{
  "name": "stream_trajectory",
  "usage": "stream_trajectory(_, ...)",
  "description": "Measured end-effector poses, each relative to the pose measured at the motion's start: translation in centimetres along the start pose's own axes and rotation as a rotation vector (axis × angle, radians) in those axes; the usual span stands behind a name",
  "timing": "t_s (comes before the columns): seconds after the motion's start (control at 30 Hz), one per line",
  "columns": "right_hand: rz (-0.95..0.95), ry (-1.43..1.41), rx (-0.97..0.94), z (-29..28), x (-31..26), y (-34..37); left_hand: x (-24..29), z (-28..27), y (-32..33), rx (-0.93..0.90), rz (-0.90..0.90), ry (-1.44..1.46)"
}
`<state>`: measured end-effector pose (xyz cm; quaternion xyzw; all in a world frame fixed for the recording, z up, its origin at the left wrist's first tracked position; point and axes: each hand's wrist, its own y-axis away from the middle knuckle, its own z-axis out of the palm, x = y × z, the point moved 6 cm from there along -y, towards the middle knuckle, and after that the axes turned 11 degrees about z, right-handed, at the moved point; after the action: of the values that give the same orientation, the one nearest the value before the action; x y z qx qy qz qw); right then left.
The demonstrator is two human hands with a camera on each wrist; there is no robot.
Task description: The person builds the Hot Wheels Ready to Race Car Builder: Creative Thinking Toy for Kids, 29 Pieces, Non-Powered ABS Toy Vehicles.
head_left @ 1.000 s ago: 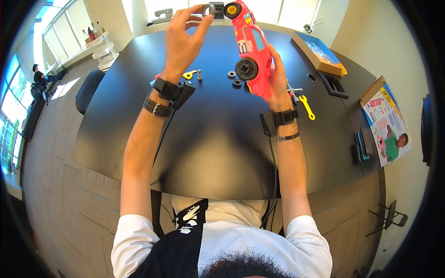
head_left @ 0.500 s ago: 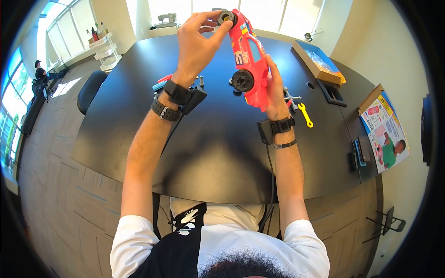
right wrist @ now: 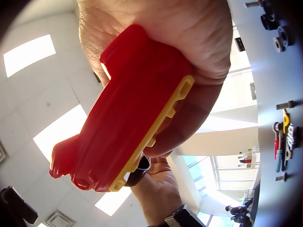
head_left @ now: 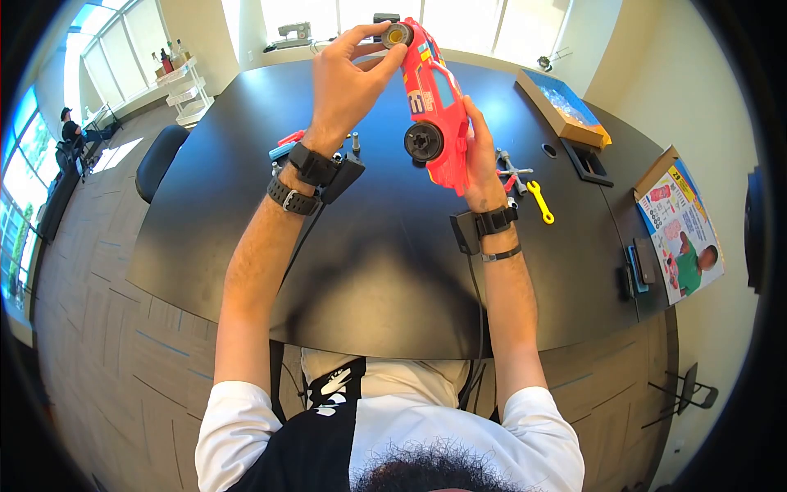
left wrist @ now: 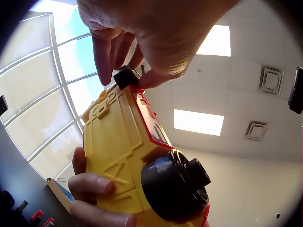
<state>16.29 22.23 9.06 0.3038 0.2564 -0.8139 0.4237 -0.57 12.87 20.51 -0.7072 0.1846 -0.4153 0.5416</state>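
Note:
Off the table, my right hand (head_left: 484, 164) grips a red toy race car (head_left: 447, 94) near its rear, fingers wrapped across the yellow underside (left wrist: 111, 137) in the left wrist view. A black rear wheel (head_left: 424, 142) faces up in the head view. At the car's far end, thumb and fingers of my left hand (head_left: 348, 86) pinch a dark toy tire (head_left: 397, 35) against the car's side, around a yellow hub. From the right wrist view, the red body (right wrist: 132, 104) hides most of that contact.
A yellow toy wrench (head_left: 540, 202) and a grey cross-shaped wrench (head_left: 512, 170) lie right of the car. Bolts (head_left: 356, 142) and small tools lie by my left wrist; loose tires (right wrist: 269, 21) also sit on the table. An open cardboard box (head_left: 566, 123) and a printed box (head_left: 684, 238) stand at the right.
My left hand has moved right, bringing the tire from beside the car onto the yellow hub at its far end. The car has shifted slightly left, still in my right hand.

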Motion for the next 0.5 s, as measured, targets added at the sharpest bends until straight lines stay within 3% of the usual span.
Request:
stream_trajectory(0.23,0.012,0.003,0.001,-0.17,0.2,0.06,-0.12,0.38,0.04,-0.049,0.051,0.014)
stream_trajectory(0.3,0.015,0.003,0.011,-0.07,0.21,0.12,-0.03,0.38,0.22,-0.01,-0.022,0.083)
stream_trajectory(0.5,0.007,0.01,0.026,-0.01,0.1,0.29,-0.68,0.25,0.15,0.025,0.032,0.213)
